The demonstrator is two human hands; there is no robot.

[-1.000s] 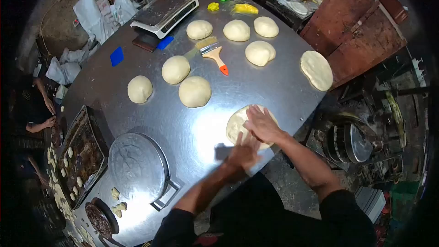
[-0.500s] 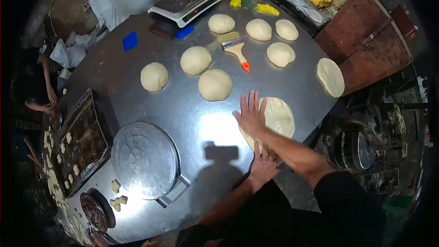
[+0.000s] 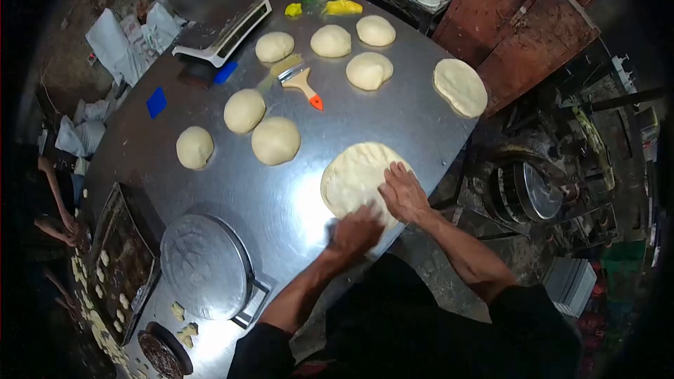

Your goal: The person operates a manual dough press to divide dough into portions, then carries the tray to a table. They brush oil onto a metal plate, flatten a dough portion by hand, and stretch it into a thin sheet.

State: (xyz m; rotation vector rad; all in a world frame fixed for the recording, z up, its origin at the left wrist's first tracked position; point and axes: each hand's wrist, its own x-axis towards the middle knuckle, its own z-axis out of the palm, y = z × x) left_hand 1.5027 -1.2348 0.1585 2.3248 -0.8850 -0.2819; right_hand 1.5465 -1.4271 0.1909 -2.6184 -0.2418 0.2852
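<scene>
Left hand: palm down, fingers spread flat on the near edge of the flattened dough; grip open, closing on nothing
Right hand: also flat on the dough's lower right edge, fingers pointing to the upper left of the frame; grip open, pressing rather than holding
Flattened dough: a pale round sheet lying just right of frame centre, close to the right-hand rim of the surface
Risk, edge: the sheet sits near the rim, so a push outward could, I judge, slide part of it over the side
Risk, tearing: the sheet looks thin under the palms; uneven pressure from two hands at one edge could stretch or tear it there
Risk, sticking: the metal shows a glossy sheen, and dough dragged across it may stick or fold on itself
Dough balls: several rounded pieces spread across the middle and upper part of the frame, well apart from the hands
Second flat piece: an oval sheet at the upper right rim
Brush: orange-tipped handle, lying between the balls in the upper centre
Round pan: lower left, upside down by the look of it, beside a dark tray of small pieces
Scale: upper left, with blue scrapers just below it
Surface: a long steel top, bright with reflected light near the centre
Room: dim and cluttered; wooden boards at upper right, metal pots on the right, another person's arms at the left edge
</scene>
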